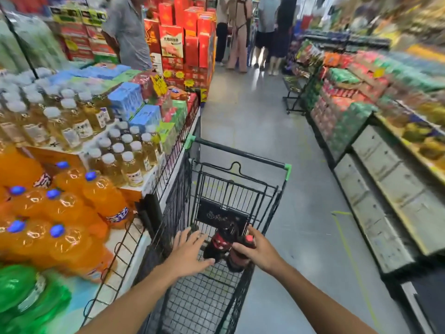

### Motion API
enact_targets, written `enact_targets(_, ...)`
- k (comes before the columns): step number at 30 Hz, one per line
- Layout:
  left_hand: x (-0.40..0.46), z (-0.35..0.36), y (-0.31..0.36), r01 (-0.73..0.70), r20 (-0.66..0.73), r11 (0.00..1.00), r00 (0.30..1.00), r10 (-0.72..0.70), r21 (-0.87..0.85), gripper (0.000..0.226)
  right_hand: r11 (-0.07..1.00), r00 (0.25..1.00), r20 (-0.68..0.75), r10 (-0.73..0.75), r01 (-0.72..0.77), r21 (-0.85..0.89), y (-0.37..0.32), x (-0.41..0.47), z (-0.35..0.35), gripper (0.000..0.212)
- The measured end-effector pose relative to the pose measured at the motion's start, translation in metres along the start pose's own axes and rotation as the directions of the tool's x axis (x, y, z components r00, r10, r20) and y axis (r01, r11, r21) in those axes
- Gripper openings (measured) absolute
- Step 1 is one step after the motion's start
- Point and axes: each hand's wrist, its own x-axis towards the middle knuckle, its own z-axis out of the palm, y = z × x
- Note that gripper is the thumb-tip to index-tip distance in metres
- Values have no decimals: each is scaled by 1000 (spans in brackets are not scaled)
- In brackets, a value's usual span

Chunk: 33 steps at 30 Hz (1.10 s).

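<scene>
Supermarket aisle stocked with drinks.
Orange soda bottles (pixel 72 208) crowd the left wire rack (pixel 134 237) beside green bottles (pixel 21 292), with pale yellow bottles (pixel 72 126) and blue cartons (pixel 125 97) behind. Red gift boxes (pixel 190 44) tower beyond. The right shelves (pixel 375 189) are blurred and perhaps hold snacks. Shoppers (pixel 238 32) stand far off.

Black cart (pixel 240 186), green corners; dark, seemingly red-labelled bottles (pixel 218 244).

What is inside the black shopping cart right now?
Two dark soda bottles with red labels are inside the cart. The right hand grips one at its red cap and covers part of it; the open left hand hovers beside.
</scene>
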Motion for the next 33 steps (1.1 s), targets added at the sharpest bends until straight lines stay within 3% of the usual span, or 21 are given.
enact_targets(4,34,6,-7,-2,42,1000,999,2,-7,85,994,995,30,93,-94,52,12,51,-4,99)
enact_targets(10,96,29,-24,57,130,998,990,-57,0,91,985,982,89,169,-170,1,35,152,-5,84)
enact_targets(18,164,72,-56,109,221,994,969,-108,8,83,942,936,108,335,-332,-49,90,274,21,94)
enact_targets(22,178,85,-68,158,283,987,947,-149,-9,97,918,908,137,397,-394,-49,111,306,39,86)
enact_targets(26,181,95,-82,201,309,977,935,-172,-64,88,906,895,154,418,-423,-2,117,320,53,67)
enact_targets(30,183,105,-92,240,344,964,920,-188,-114,85,931,931,68,359,-353,-91,118,321,63,55)
enact_targets(33,187,118,-98,276,365,940,911,-191,-198,85,956,954,96,285,-277,-93,115,321,75,49)
